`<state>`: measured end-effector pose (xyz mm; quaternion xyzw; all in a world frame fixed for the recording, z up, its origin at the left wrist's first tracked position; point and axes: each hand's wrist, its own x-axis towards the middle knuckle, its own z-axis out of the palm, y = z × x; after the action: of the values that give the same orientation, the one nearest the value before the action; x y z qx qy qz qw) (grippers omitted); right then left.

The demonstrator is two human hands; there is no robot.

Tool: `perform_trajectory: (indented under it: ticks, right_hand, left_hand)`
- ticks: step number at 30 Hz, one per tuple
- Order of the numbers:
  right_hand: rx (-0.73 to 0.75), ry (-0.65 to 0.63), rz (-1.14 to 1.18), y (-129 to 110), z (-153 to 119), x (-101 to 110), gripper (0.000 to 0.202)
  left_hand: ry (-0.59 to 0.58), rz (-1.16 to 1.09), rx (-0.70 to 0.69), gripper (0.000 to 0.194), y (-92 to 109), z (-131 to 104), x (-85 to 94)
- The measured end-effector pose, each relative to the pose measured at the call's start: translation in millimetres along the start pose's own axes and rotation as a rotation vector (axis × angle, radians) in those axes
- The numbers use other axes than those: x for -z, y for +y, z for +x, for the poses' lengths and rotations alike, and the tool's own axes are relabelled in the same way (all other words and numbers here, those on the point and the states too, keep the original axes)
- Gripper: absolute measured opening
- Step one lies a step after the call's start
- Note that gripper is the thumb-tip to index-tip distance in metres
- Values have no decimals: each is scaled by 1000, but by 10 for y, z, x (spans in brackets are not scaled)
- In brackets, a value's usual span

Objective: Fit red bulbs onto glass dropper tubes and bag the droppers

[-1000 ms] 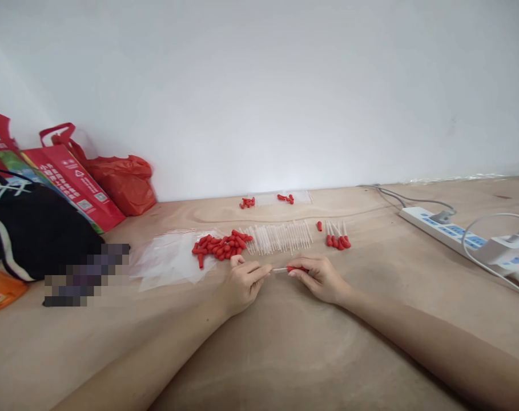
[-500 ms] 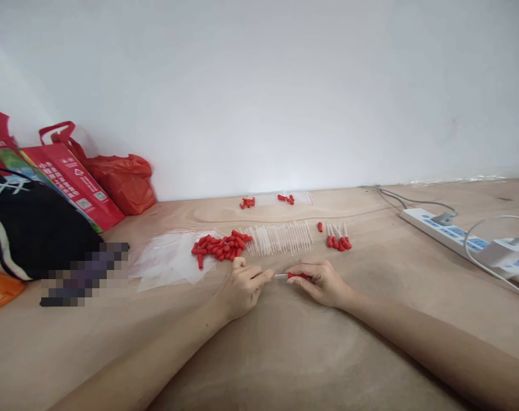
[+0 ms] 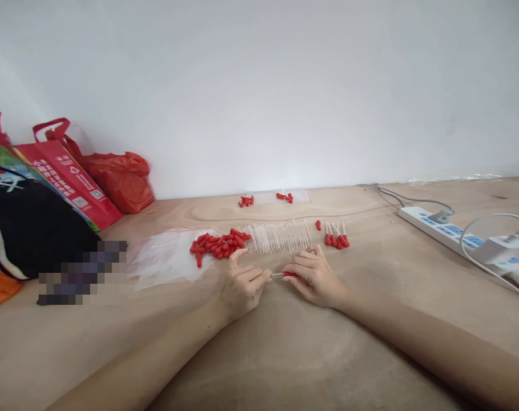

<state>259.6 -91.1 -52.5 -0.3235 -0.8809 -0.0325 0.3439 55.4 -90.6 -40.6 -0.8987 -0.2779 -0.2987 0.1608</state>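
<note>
A few bulb-tipped tubes [image 3: 340, 244] lie at two o'clock from the hands; many loose bulbs [image 3: 225, 245] at ten and bare tubes [image 3: 280, 237] at twelve are unjoined. The left hand [image 3: 243, 286] pinches a thin, pale tube [image 3: 277, 274] between the hands; the right hand's fingers grasp its slim red bulb [image 3: 290, 274].

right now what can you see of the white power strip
The power strip is long, narrow and white, apparently hard plastic, with blue areas around its sockets. It lies on the wooden tabletop, slanting from its far end down toward the picture's right edge. A grey plug sits in it near the far end, and a white adapter with a looping cable stands nearer. Its near end is partly hidden. The right hand is well apart from it.
</note>
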Motion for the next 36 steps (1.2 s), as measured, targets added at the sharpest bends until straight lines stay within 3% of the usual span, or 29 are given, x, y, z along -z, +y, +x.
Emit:
perform_trajectory:
  ticks: [8,13,20,23,27,31,36]
  right_hand:
    - [64,-35,-27,-29,37,21,19]
    - [30,-38,-15,-2,31,-16,21]
    - [-5,-7,-121,111,19,58,21]
    - [-127,111,-180,310,-32,195,20]
    - [-508,378,-450,687,-146,366,22]
    - [-685,269,-622,908,-223,396,23]
    - [-742,85,-663,885,-223,324,26]
  left_hand:
    - [0,-11,6,19,17,5,7]
    - [-4,-16,10,19,11,11,-12]
    - [-18,-10,144,26,-71,22,-14]
    - [-7,9,240,45,-121,3,-25]
    - [-61,-40,286,43,-147,-27,-50]
    - [-117,-97,305,34,-138,-30,-57]
    - [-151,-140,312,22,-140,-23,-60]
